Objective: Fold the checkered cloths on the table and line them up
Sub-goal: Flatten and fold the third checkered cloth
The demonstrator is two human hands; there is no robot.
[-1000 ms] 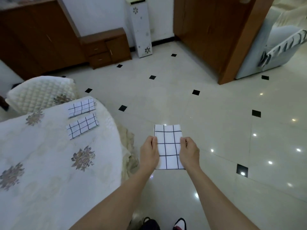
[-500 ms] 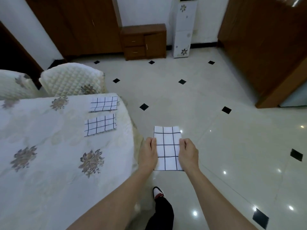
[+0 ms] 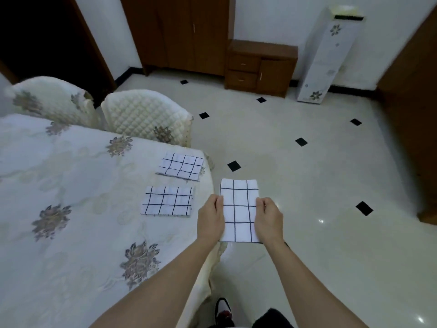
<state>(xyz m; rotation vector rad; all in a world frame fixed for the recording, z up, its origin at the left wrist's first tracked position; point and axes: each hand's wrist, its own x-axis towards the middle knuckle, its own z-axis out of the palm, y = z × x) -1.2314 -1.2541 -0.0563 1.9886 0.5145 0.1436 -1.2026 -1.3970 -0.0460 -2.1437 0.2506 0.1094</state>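
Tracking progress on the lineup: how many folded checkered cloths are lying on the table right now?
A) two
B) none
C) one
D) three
A: the near folded cloth and the far folded cloth lie on the table, while the third cloth is held off the table's edge by the left hand and right hand.

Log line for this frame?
left hand + right hand: grip folded checkered cloth beside table | on table: near folded cloth, far folded cloth
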